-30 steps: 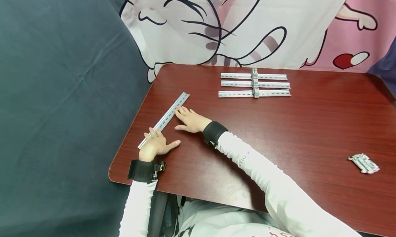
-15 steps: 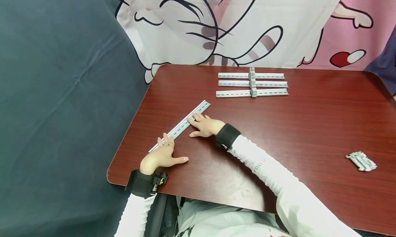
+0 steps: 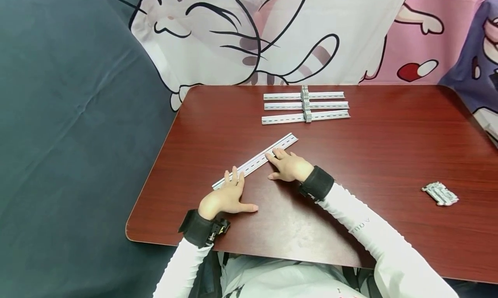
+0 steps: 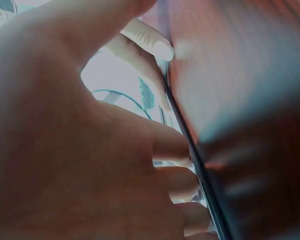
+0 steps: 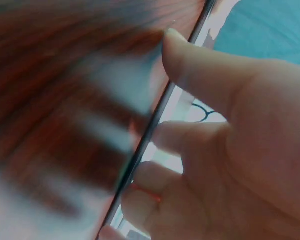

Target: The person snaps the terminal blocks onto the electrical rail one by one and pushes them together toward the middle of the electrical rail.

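Observation:
A slotted metal DIN rail point(image 3: 256, 162) lies slantwise on the brown table, its far end up to the right. The left hand point(image 3: 225, 196) rests its outstretched fingertips on the rail's near end, thumb spread to the right. Farther along, the right hand point(image 3: 288, 166) touches the same rail with extended fingers. In the left wrist view the left hand's fingers point(image 4: 175, 182) meet the rail's dark edge point(image 4: 195, 150), and another hand's fingers show beyond. The right wrist view has the right hand point(image 5: 205, 165) against that edge, its fingertips partly hidden.
Toward the back of the table point(image 3: 389, 151) lie three parallel slotted rails point(image 3: 327, 115), crossed by a row of small grey terminal blocks point(image 3: 306, 104). A small grey-white bundle of blocks point(image 3: 441, 193) sits at the right. A cartoon-print cloth point(image 3: 218, 56) hangs behind.
Both hands have slid the DIN rail rightward across the table, and it now lies at a flatter angle. The head view has shifted slightly to the right.

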Motion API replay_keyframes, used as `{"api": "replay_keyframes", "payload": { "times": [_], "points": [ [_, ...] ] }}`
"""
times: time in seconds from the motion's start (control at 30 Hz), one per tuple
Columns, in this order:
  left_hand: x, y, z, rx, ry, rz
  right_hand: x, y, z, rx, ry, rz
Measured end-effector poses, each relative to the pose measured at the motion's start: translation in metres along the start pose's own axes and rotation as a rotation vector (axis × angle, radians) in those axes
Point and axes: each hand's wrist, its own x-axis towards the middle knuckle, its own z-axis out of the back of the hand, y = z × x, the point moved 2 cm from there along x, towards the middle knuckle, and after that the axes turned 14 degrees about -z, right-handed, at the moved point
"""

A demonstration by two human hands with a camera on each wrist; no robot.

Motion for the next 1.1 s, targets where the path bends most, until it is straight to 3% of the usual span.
{"api": "replay_keyframes", "payload": {
  "times": [0.23, 0.53, 0.73, 0.97, 1.1],
  "points": [
    [0.027, -0.009, 0.003, 0.007, 0.089, -0.092, -0.015, -0.029, -0.004, -0.008, -0.005, -0.162],
    [0.052, -0.015, -0.006, -0.01, 0.034, -0.216, -0.032, -0.071, -0.012, 0.024, -0.041, -0.237],
    [0.063, -0.019, -0.012, 0.024, 0.03, -0.223, -0.042, -0.102, -0.013, 0.06, -0.042, -0.269],
    [0.076, -0.022, -0.008, 0.057, 0.028, -0.254, -0.051, -0.133, -0.009, 0.117, -0.021, -0.311],
    [0.081, -0.022, -0.004, 0.079, 0.016, -0.274, -0.06, -0.151, -0.006, 0.166, -0.044, -0.295]
  ]
}}
